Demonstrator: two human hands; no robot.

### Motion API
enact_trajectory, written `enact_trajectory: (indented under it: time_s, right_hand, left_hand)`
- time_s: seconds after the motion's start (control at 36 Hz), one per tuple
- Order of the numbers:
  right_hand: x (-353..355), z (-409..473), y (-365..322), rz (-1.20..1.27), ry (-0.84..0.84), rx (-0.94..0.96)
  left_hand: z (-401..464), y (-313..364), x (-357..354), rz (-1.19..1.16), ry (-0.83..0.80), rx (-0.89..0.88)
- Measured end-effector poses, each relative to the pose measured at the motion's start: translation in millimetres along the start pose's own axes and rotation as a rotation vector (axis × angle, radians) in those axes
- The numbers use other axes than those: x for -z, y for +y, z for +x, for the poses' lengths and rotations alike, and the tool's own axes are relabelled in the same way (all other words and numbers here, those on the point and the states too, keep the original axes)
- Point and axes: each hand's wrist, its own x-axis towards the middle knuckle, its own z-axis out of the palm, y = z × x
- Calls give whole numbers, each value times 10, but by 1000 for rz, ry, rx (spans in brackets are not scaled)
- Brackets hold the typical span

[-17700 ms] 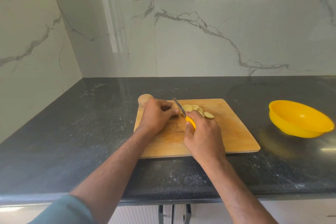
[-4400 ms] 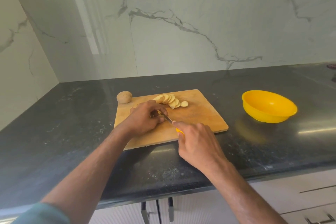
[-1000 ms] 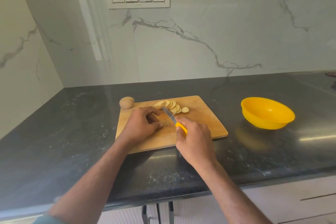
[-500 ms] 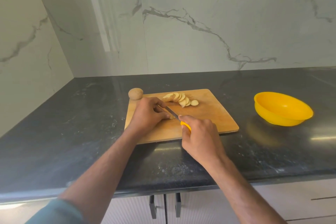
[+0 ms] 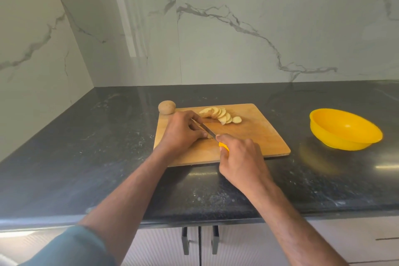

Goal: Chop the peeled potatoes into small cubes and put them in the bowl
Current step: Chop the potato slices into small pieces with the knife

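Marble walls rise behind a dark speckled surface (image 5: pixel 103 136), and on it lies a wooden cutting board (image 5: pixel 254 136) with a fan of potato slices (image 5: pixel 220 114) along its far edge. A whole potato (image 5: pixel 166 107) sits off the board's far left corner, touching or just beside it. The left hand (image 5: pixel 182 133) is curled down over a piece being cut; that piece is almost wholly hidden under the fingers, so I cannot tell its shape. The right hand (image 5: pixel 241 158) has its fingers clamped round the yellow handle of a knife (image 5: pixel 208 130), whose blade runs close against the left knuckles. The yellow bowl (image 5: pixel 345 128) stands well apart to the right, and from here no potato shows in it. To my eye, the cutting is underway and nothing is yet cubed for certain. Done well, the left fingertips stay tucked back behind the knuckles, the blade comes straight down, and the strokes are evenly spaced, so slices can then be stacked and cross-cut.
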Motion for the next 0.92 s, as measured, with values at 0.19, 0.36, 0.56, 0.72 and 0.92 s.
enact_trajectory:
  time_s: [0.19,0.36,0.56,0.72,0.92]
  right_hand:
    - [-82,65,-8,-25,-34,-8]
    - [-45,30,-18,-28,-29,22]
    - [145,-252,29,-7,-50,11]
    - [388,-433,203,77,30,-53]
    - [370,-239,287,86,186,-137]
  left_hand:
    - [38,-56,-19,26,-11,-53]
    - [67,-112,-50,46,-81,-94]
    - [94,-124,-60,96,-90,-110]
    - [98,-115,-52,106,-100,-100]
    - [168,-4,47,333,-304,-248]
